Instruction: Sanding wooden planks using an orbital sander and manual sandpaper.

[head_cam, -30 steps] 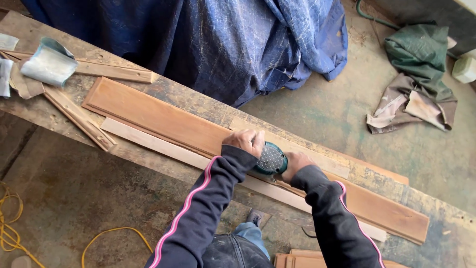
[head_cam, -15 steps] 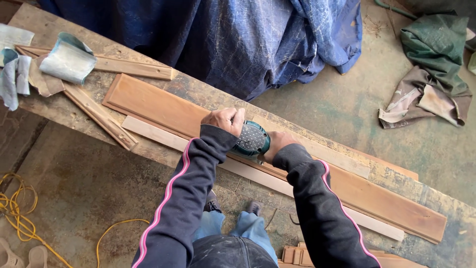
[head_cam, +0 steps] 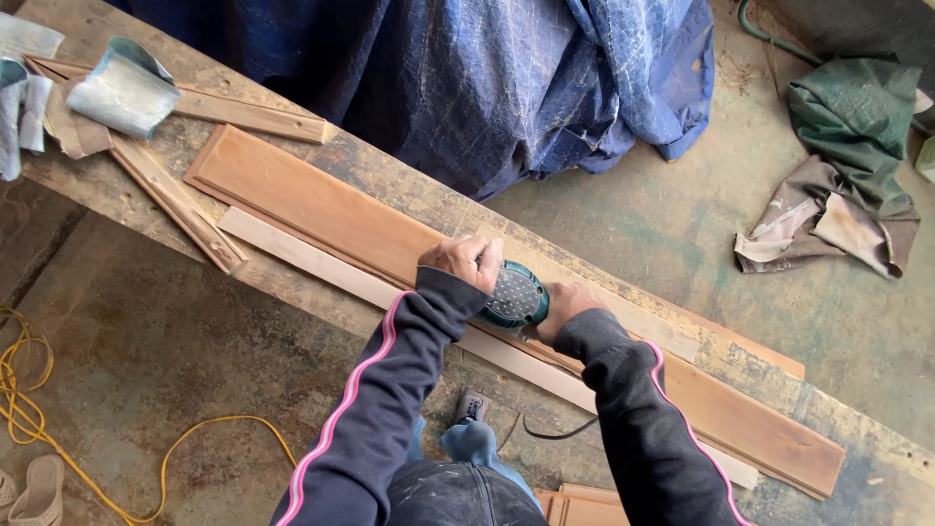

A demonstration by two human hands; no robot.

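Head view: 2 hands (head_cam: pixel 466 261) (head_cam: pixel 562 302) hide most of the green sander (head_cam: pixel 514 297).

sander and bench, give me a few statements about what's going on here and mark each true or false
1. Both hands are on the green sander. True: the left hand and the right hand each grip it.
2. The sander sits on the long reddish-brown board. True.
3. A red tarp hangs beyond the workbench. False: the tarp is blue.
4. A yellow cable lies on the floor. True.
5. The pale wooden strip lies on the far side of the board. False: it lies along the board's near edge.
6. The person's sleeves are plain white. False: the sleeves are dark with a pink stripe.
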